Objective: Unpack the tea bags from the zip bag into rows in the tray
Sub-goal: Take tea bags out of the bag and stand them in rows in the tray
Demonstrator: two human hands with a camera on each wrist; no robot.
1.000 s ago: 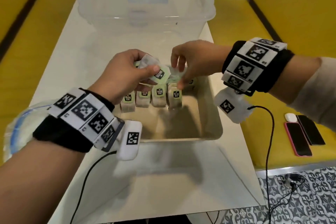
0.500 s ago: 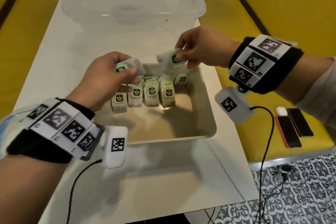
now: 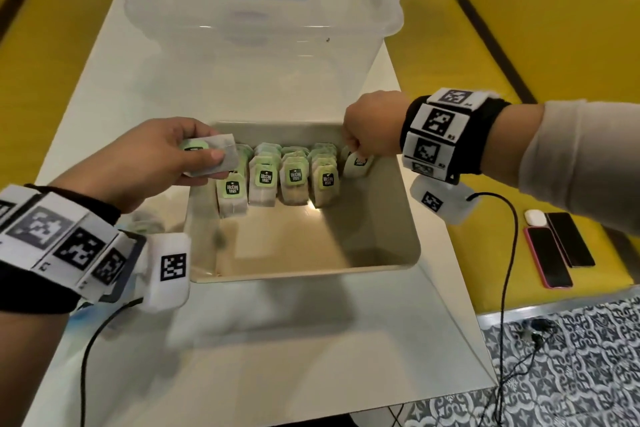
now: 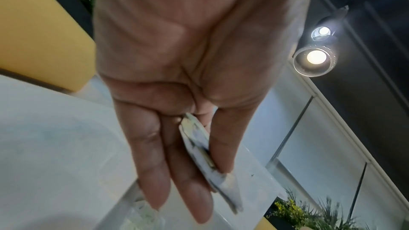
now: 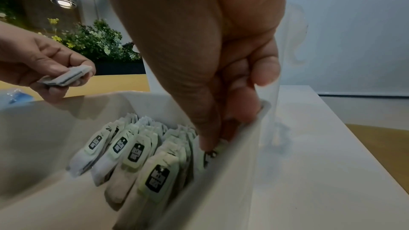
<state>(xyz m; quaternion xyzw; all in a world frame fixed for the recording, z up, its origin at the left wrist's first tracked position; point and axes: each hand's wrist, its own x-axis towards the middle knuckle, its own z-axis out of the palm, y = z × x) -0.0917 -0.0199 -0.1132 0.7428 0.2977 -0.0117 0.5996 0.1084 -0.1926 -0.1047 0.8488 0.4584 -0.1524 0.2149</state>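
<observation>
Reaching into the far right corner of the tray [image 3: 398, 218], the right hand [image 3: 372, 128] has its fingers curled down around a tea bag [image 3: 358, 165], pinching its top as the bag stands against the tray's right wall at the end of the row. The right wrist view shows the thumb and fingertips closed on that bag just inside the wall.

Over the tray's far left corner, the left hand [image 3: 149, 156] holds a small stack of tea bags [image 3: 211, 158] flat between the thumb on top and the fingers underneath; the left wrist view shows the stack edge-on, clamped between thumb and fingers.

Inside the tray, the row of tea bags [image 3: 277, 177] stands upright along the far wall, several deep, green tags facing the person. The near half of the tray floor is bare.

A zip bag [image 3: 86, 312] lies on the bench [image 3: 311, 357] under the left wrist, mostly hidden. A clear plastic tub [image 3: 259, 28] stands behind the tray. Two phones [image 3: 557, 253] and a small white case [image 3: 532, 217] lie on the yellow seat to the right.
</observation>
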